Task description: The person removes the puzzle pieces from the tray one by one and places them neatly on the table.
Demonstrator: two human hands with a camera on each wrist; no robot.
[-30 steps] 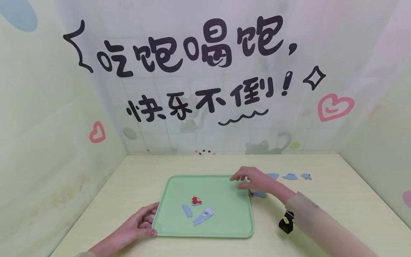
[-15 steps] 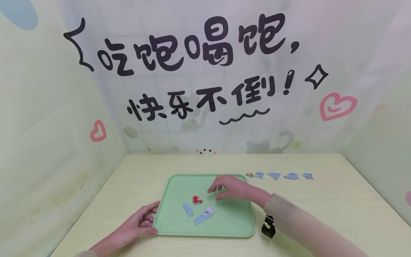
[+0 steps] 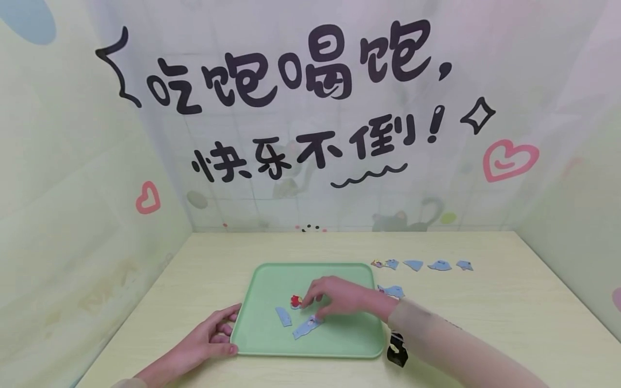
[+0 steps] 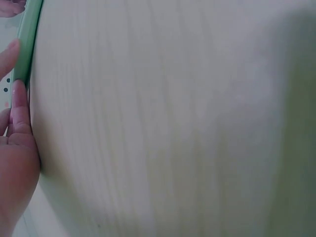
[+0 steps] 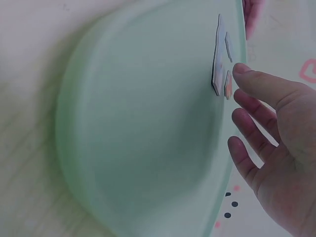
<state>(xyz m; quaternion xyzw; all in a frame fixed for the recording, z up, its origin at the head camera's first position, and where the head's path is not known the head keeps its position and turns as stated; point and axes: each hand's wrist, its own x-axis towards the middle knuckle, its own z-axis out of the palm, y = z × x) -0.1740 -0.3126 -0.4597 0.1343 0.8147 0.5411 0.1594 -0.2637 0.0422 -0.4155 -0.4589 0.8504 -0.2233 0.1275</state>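
Note:
On the table lies a light green tray [image 3: 349,337] with three flat jigsaw pieces on it. My left hand [image 3: 208,337] holds the tray's left edge; a finger lies against the rim in the left wrist view. Over the tray, my right hand [image 3: 339,296] has loosely bent fingers and holds nothing. In the right wrist view its thumb and fingers are apart, close to the pieces. The red piece [image 3: 295,300] is just left of its fingertips. A pale blue piece [image 3: 283,317] lies nearer my left hand. Below the right thumb is a longer blue piece [image 3: 304,327], partly covered by it.
At the back right of the table, several blue jigsaw pieces [image 3: 439,265] lie in a row. Another blue piece [image 3: 392,291] sits beside the tray's right edge. A black ornament [image 3: 398,350] hangs at the right wrist. Printed walls enclose the table.
My right hand has moved left and toward me, from the tray's far right edge to above the pieces in the tray. My left hand has stayed at the edge.

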